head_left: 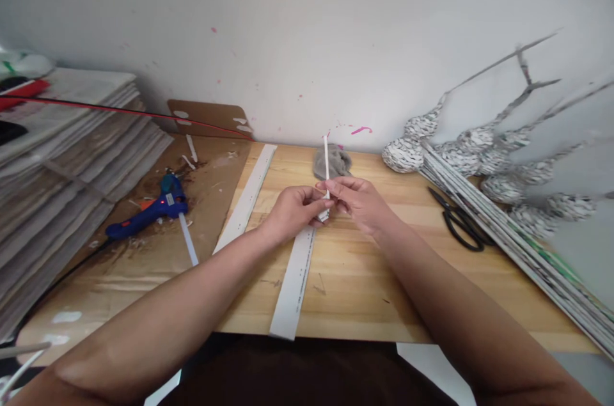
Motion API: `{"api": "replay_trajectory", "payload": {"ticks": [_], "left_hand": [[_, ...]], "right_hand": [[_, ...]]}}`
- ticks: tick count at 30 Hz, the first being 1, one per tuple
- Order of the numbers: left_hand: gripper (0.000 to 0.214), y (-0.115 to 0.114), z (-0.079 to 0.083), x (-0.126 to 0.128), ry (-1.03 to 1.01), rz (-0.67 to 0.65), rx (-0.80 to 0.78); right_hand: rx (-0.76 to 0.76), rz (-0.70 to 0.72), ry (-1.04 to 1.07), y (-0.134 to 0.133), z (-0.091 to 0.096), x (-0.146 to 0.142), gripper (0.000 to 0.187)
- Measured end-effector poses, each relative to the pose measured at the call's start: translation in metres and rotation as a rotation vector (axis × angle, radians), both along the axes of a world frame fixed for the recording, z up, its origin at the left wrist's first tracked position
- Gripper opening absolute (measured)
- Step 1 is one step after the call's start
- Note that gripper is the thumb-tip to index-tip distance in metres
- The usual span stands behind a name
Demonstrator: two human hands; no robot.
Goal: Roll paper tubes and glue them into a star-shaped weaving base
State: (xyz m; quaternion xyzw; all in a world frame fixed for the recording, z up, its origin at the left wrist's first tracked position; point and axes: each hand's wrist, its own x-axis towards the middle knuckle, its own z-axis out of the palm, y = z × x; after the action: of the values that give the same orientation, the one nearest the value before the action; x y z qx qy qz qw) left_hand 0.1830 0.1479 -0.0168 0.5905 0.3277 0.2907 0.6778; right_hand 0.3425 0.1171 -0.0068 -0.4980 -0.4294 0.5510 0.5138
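Note:
My left hand [300, 208] and my right hand [352, 198] meet over the middle of the table, fingertips pinched together. Between them stands a thin white paper stick [327, 156], upright, with a folded white paper end [323, 215] showing below my left thumb. Both hands grip it. From under my hands a flat printed paper strip [293, 291] runs down to the table's front edge; whether it joins the held paper is hidden by my fingers. Just behind my hands lies a crumpled grey cloth [338, 163]. Left of them is a second flat paper strip [249, 195].
A blue glue gun [148, 211] with its cord rests on stained cardboard [201, 201]. Tied paper stacks [86, 150] rise at the left. At the right are black scissors [460, 224], a bundle of rolled paper sticks [508, 236] and several woven paper balls [403, 155] against the wall.

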Motion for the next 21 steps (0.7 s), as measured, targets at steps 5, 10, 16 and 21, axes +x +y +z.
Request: {"api": "replay_trajectory", "payload": {"ticks": [5,10,16,21], "left_hand": [[0.025,-0.0045,0.0024,0.0006,0.085,0.034,0.047],[0.025,-0.0047,0.0012,0.0015,0.129,0.075,0.090],[0.029,-0.0037,-0.0033,0.0005,0.159,0.066,0.126],[0.030,-0.0038,-0.0041,-0.0006,0.180,0.047,0.142]], "right_hand": [[-0.014,-0.023,0.042,0.0005,-0.0007,0.0016,0.032],[-0.030,-0.074,0.103,0.0002,-0.0029,-0.0028,0.032],[-0.058,-0.120,0.163,0.0005,-0.0022,-0.0052,0.031],[-0.075,-0.112,0.178,0.0008,-0.0006,-0.0056,0.033]]}}
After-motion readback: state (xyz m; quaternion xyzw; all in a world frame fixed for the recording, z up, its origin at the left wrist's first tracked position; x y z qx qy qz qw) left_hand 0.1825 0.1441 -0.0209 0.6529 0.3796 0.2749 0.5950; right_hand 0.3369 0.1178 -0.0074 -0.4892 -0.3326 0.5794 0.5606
